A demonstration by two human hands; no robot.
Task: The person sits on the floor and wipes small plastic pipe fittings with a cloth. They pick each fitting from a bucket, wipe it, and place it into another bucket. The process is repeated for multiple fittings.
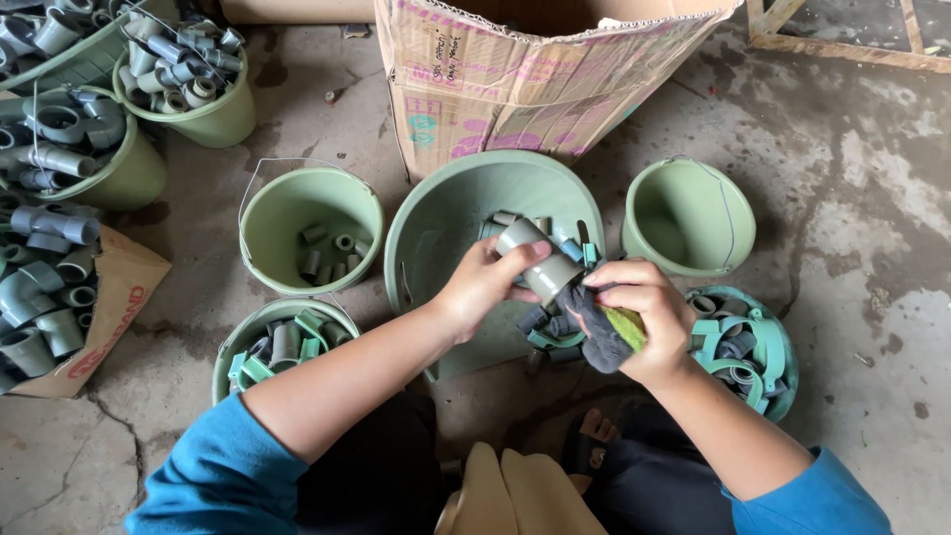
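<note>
1. Head view: rough, stained concrete floor (872, 178) spreads under everything, with an open cardboard box (515, 79) standing at the top centre.
2. Head view: the left hand (480, 287) is closed around a grey pipe fitting (540, 260), fingers wrapped over its upper end, holding it above the large green basin (446, 213).
3. Head view: the right hand (644, 317) is clenched on a dark cloth with a green patch (606, 332), and the cloth presses against the lower end of the fitting.
4. Head view: a few more grey and teal pieces lie in the basin just below the hands.
5. Head view: a green bucket (310, 228) left of the basin holds some small grey fittings; another green bucket (686, 216) stands to the right.
6. Head view: a low tub of teal clips (753, 342) sits beside the right wrist, and a similar tub (282, 342) lies by the left forearm.
7. Head view: buckets heaped with grey fittings (188, 74) crowd the upper left corner.
</note>
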